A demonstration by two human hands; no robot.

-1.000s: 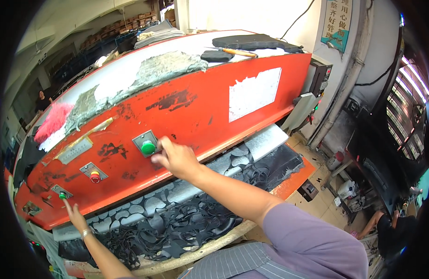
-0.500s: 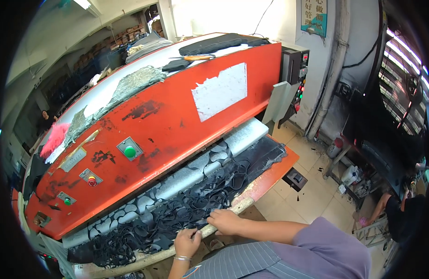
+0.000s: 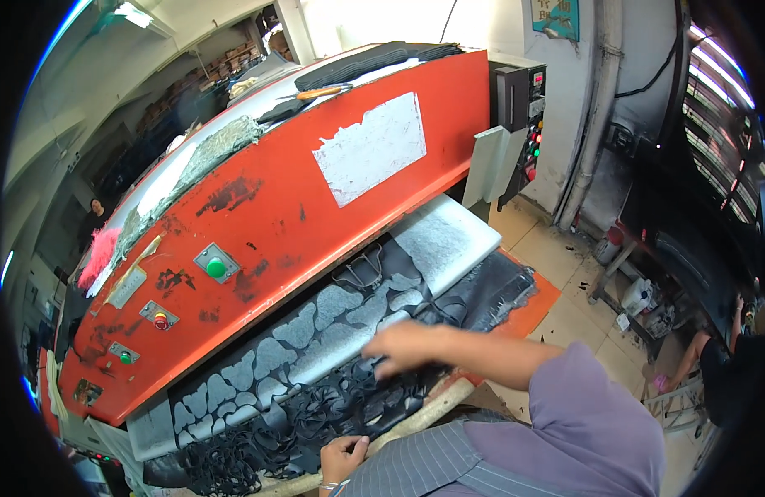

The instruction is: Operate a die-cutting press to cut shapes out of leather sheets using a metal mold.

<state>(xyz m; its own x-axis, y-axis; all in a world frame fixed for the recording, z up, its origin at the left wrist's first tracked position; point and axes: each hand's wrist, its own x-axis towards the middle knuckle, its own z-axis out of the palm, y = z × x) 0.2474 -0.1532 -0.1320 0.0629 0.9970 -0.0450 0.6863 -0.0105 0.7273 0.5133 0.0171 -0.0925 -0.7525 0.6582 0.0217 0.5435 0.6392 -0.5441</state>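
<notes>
Reaching over the front edge of the pale board [image 3: 453, 236] with the right hand [image 3: 406, 348], at or just above the dark scraps [image 3: 324, 439]. Too blurred to tell contact from clearance, or the spread of the fingers; nothing plainly caught in them. Holding the left hand [image 3: 344, 458] low by the pale rail [image 3: 445, 403], with fingers curled in and thumb uppermost. Cannot tell whether wrapped round the rail or only resting against it.

Reading the placement: left hand probably low for steadiness, leaving the right free to stretch across. Dark sheet [image 3: 397, 258] spread flat on the board, in front of and partly beneath the red machine [image 3: 275, 207], presumably for firm, level backing. Metal frame [image 3: 362, 272], perhaps a cutter, set toward the far side of the sheet, close under the machine's lower edge. Scraps heaped between board and rail, likely kept from sliding off by the rail.

Noting looks: sheet black and dull, riddled with rounded and lobed pale gaps, apparently showing board underneath; only narrow webs left between many. Scraps black, ribbon-like, looped and badly tangled. Toward the right, on the orange bench [image 3: 544, 300], dark cloth [image 3: 503, 286] with a ragged, frayed end.
</notes>
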